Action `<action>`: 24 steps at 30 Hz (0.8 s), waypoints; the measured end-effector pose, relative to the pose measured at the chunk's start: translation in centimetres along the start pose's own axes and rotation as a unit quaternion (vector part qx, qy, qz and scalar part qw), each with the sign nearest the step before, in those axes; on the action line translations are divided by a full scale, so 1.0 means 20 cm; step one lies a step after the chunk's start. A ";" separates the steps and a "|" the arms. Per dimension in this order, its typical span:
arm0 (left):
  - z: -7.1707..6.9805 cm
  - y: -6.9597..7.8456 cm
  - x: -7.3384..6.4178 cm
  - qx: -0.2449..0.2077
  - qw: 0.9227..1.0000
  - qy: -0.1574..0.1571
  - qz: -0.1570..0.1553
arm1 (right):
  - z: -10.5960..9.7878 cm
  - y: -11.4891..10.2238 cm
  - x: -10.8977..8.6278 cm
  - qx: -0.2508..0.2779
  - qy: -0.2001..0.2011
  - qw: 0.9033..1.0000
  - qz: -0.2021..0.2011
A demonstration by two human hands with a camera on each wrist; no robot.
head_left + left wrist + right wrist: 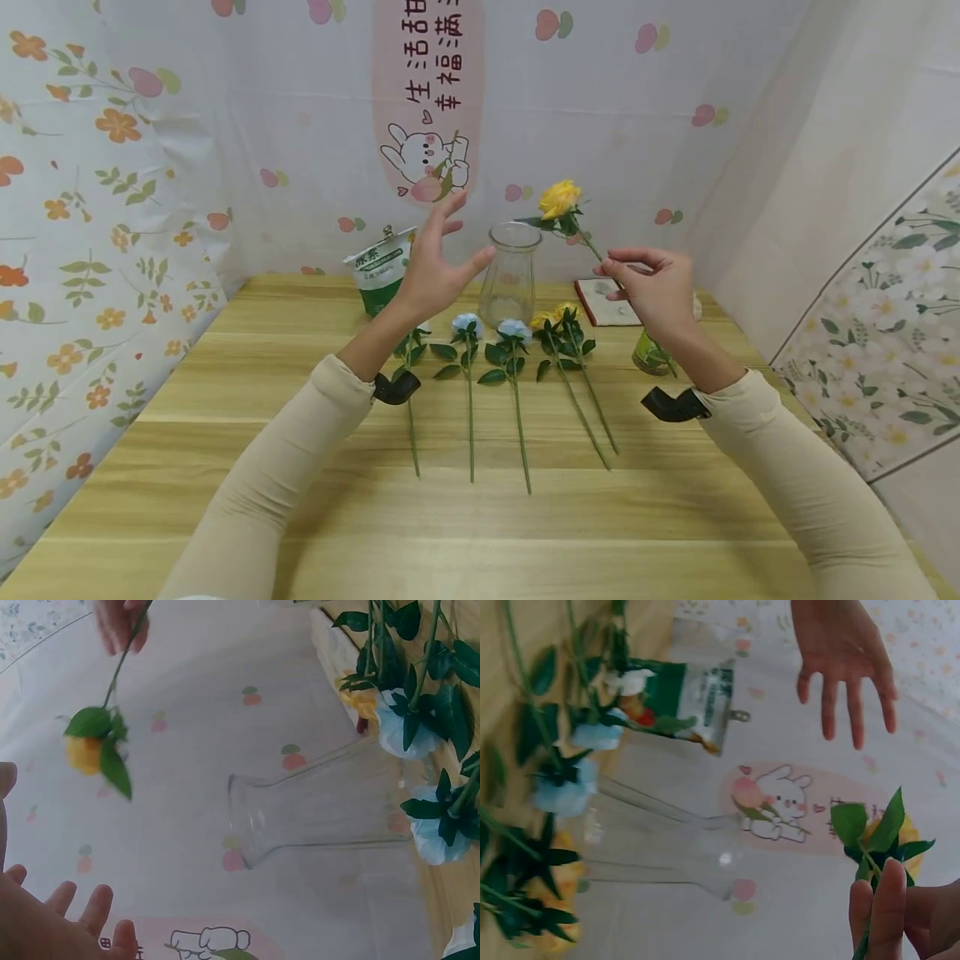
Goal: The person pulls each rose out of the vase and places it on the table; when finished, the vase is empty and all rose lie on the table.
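Note:
My right hand (654, 287) pinches the green stem of a yellow rose (560, 200) between thumb and fingers, the bloom tilted up and left in the air. A clear glass vase (512, 279) stands behind the row of flowers, between my hands and with nothing inside. My left hand (438, 262) is raised left of the vase, fingers spread and holding nothing; the right wrist view shows this left hand (846, 671) with fingers extended. Blue roses (514, 332) and yellow roses (567, 312) lie on the table, stems toward me.
At the back left stands a green and white pouch (382, 271) with a clip on top. A red-edged flat item (607, 302) and a small green container (651, 354) are at the right of the wooden table (360, 517). A patterned curtain (300, 125) hangs behind.

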State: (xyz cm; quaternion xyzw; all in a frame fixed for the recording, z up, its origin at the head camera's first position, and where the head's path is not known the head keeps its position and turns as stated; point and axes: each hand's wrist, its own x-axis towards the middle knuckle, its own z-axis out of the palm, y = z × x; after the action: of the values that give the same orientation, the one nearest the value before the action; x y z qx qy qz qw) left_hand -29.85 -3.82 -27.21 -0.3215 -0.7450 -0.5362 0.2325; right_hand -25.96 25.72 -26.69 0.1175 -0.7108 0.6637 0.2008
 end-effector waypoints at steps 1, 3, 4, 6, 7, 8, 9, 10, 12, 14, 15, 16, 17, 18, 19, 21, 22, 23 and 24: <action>0.00 0.00 0.00 0.000 1.000 -0.002 0.001 | -0.02 0.02 -0.03 -0.008 0.006 1.000 0.009; 0.00 -0.01 -0.01 0.000 1.000 -0.005 0.000 | -0.06 0.05 -0.09 -0.003 0.014 0.999 0.034; 0.00 -0.01 -0.01 0.003 1.000 -0.008 -0.002 | -0.07 0.07 -0.11 0.003 0.015 0.999 0.045; 0.01 -0.01 -0.02 0.005 1.000 -0.015 -0.009 | -0.10 0.10 -0.15 0.025 0.016 0.997 0.077; 0.01 -0.02 -0.03 0.007 1.000 -0.018 -0.012 | -0.12 0.12 -0.17 0.036 0.015 0.995 0.091; 0.01 -0.02 -0.04 0.010 1.000 -0.021 -0.014 | -0.13 0.13 -0.19 0.048 0.013 0.993 0.105; 0.01 -0.02 -0.04 0.014 0.999 -0.024 -0.017 | -0.15 0.15 -0.20 0.057 0.011 0.991 0.119; 0.02 -0.02 -0.05 0.018 0.999 -0.027 -0.020 | -0.16 0.17 -0.22 0.068 0.008 0.988 0.136; 0.02 -0.02 -0.05 0.022 0.999 -0.031 -0.022 | -0.19 0.20 -0.24 0.087 0.000 0.983 0.164; 0.03 -0.02 -0.06 0.024 0.999 -0.035 -0.022 | -0.22 0.22 -0.27 0.098 -0.008 0.979 0.180; 0.03 -0.02 -0.06 0.024 0.999 -0.037 -0.022 | -0.24 0.24 -0.28 0.103 -0.012 0.977 0.187; 0.03 -0.02 -0.06 0.024 0.999 -0.038 -0.023 | -0.25 0.25 -0.30 0.104 -0.014 0.976 0.192; 0.03 -0.02 -0.06 0.023 0.999 -0.039 -0.025 | -0.27 0.26 -0.31 0.105 -0.016 0.975 0.195; 0.03 -0.02 -0.06 0.022 0.999 -0.039 -0.026 | -0.28 0.26 -0.32 0.101 -0.018 0.974 0.200; 0.03 -0.02 -0.07 0.022 0.999 -0.039 -0.028 | -0.30 0.27 -0.33 0.099 -0.019 0.974 0.203; 0.03 -0.02 -0.07 0.021 0.999 -0.040 -0.032 | -0.32 0.29 -0.36 0.090 -0.021 0.973 0.213; 0.04 -0.02 -0.07 0.019 0.998 -0.041 -0.035 | -0.33 0.30 -0.37 0.089 -0.021 0.971 0.219; 0.04 -0.02 -0.07 0.017 0.998 -0.042 -0.037 | -0.34 0.31 -0.38 0.088 -0.020 0.970 0.226; 0.04 -0.02 -0.07 0.017 0.998 -0.045 -0.039 | -0.35 0.32 -0.40 0.087 -0.020 0.968 0.234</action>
State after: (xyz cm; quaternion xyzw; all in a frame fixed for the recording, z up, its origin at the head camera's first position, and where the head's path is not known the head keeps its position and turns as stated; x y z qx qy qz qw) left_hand -29.16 -3.47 -28.81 -0.3117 -0.7755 -0.5176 0.1831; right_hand -20.80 32.49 -35.68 -0.0219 -0.6621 0.7489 0.0151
